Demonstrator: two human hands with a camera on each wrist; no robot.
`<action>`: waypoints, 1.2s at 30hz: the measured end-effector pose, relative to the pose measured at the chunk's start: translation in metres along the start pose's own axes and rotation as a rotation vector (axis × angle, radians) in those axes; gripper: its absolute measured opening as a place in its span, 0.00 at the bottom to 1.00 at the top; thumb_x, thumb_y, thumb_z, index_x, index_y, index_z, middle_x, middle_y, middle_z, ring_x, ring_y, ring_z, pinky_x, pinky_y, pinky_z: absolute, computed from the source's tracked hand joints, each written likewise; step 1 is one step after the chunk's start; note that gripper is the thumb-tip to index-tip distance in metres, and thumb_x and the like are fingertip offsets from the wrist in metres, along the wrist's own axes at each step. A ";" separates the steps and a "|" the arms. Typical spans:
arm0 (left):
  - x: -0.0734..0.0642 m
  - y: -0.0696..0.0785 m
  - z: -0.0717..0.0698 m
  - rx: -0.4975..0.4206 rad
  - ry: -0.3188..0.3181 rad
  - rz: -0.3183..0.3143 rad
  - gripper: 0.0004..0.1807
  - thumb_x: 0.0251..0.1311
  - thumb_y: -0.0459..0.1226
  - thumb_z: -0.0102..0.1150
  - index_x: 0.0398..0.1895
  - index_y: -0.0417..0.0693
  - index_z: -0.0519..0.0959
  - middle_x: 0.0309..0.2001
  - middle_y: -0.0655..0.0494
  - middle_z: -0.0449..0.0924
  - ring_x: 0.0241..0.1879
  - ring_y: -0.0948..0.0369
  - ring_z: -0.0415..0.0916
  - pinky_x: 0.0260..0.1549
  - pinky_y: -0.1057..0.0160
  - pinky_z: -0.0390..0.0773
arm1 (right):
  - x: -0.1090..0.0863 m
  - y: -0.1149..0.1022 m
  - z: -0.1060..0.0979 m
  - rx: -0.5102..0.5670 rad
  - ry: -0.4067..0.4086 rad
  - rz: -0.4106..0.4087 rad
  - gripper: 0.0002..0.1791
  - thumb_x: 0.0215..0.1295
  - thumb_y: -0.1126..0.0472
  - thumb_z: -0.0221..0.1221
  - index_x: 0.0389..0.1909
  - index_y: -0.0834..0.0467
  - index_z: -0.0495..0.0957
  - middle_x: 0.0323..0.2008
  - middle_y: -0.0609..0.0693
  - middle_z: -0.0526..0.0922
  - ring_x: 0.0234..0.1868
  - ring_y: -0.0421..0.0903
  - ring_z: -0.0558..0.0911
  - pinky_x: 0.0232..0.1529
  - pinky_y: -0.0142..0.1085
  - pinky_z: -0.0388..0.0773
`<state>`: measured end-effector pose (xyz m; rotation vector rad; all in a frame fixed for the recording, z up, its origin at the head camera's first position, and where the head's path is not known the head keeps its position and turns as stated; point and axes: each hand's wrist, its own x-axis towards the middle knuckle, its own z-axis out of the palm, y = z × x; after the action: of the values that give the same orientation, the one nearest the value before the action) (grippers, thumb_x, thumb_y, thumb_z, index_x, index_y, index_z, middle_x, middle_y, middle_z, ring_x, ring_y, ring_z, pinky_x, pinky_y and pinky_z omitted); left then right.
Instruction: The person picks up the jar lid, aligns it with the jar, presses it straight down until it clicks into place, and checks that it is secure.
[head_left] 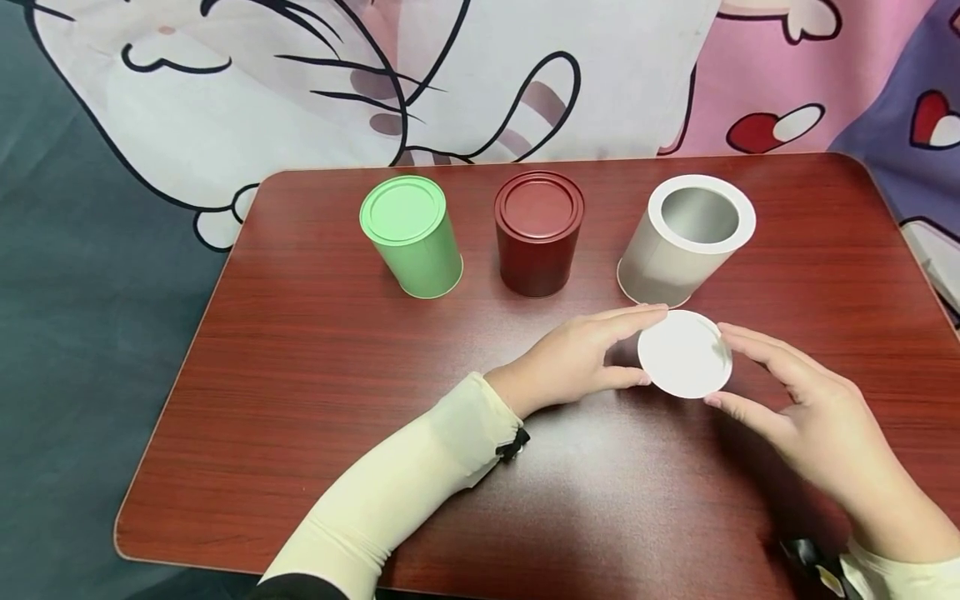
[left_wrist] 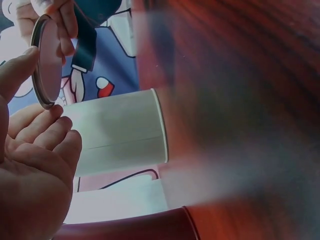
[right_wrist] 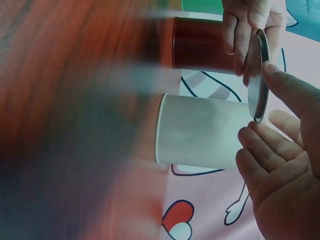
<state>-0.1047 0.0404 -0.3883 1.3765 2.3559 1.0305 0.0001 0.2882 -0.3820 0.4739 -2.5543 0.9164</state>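
A round white lid [head_left: 685,354] is held level above the table, in front of the open white can [head_left: 660,258]. My left hand [head_left: 577,354] pinches the lid's left rim between thumb and fingers. On the opposite rim, my right hand [head_left: 813,408] grips with its thumb in front and fingers behind. Both wrist views show the lid edge-on, its rim thin and metallic, between the two hands. The can's top is uncovered, showing a grey inside and a broad pale rim.
Left of the white can stand a dark red can [head_left: 538,237] and a green can [head_left: 412,237], both with lids on. They sit along the back of the reddish-brown table [head_left: 337,400]. Behind it hangs a cartoon-cat cloth [head_left: 480,75].
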 end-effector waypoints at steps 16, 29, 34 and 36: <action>0.013 0.007 -0.019 0.008 0.076 0.027 0.39 0.60 0.42 0.71 0.73 0.43 0.67 0.71 0.53 0.69 0.71 0.65 0.63 0.67 0.79 0.54 | 0.019 -0.006 -0.012 -0.032 0.045 0.020 0.44 0.53 0.28 0.60 0.58 0.59 0.82 0.57 0.57 0.83 0.63 0.25 0.72 0.61 0.16 0.63; 0.028 0.009 -0.038 0.083 0.017 -0.021 0.39 0.64 0.45 0.67 0.76 0.46 0.64 0.74 0.55 0.64 0.72 0.68 0.61 0.66 0.78 0.57 | 0.036 -0.008 -0.019 -0.064 0.019 0.100 0.44 0.34 0.71 0.80 0.61 0.55 0.81 0.60 0.43 0.80 0.62 0.22 0.71 0.60 0.15 0.62; 0.035 0.009 -0.045 0.110 -0.012 -0.018 0.38 0.66 0.46 0.65 0.76 0.47 0.64 0.74 0.55 0.64 0.72 0.68 0.61 0.65 0.78 0.58 | 0.041 -0.006 -0.022 -0.022 0.000 0.137 0.44 0.35 0.74 0.79 0.61 0.54 0.81 0.60 0.36 0.80 0.61 0.23 0.73 0.59 0.14 0.64; 0.037 0.009 -0.048 0.112 -0.024 -0.018 0.38 0.66 0.46 0.65 0.76 0.48 0.63 0.74 0.56 0.64 0.72 0.69 0.61 0.66 0.78 0.57 | 0.042 -0.004 -0.023 0.023 -0.015 0.174 0.43 0.37 0.74 0.79 0.61 0.54 0.80 0.59 0.37 0.80 0.59 0.23 0.74 0.57 0.14 0.65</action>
<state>-0.1429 0.0526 -0.3420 1.3951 2.4371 0.8853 -0.0295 0.2930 -0.3440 0.2688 -2.6330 1.0068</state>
